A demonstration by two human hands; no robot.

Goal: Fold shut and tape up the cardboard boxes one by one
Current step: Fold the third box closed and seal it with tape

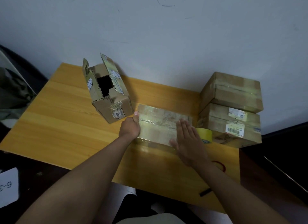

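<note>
Head view: flat taped box (160, 123) under right fingers (185, 128), left hand (130, 127) alongside.

Non-task items in view.
Wooden table (66, 123) against scuffed pale wall (166, 32). Red ring mark (220, 165) near right on tabletop; dark stick-like object (205, 192) at near edge. White card (8, 187), printed characters, far left, off table.

Only readable bits: "400" on the open box's (106, 90) sticker (117, 114), and "6-" on a white card (8, 187) bottom left.
</note>
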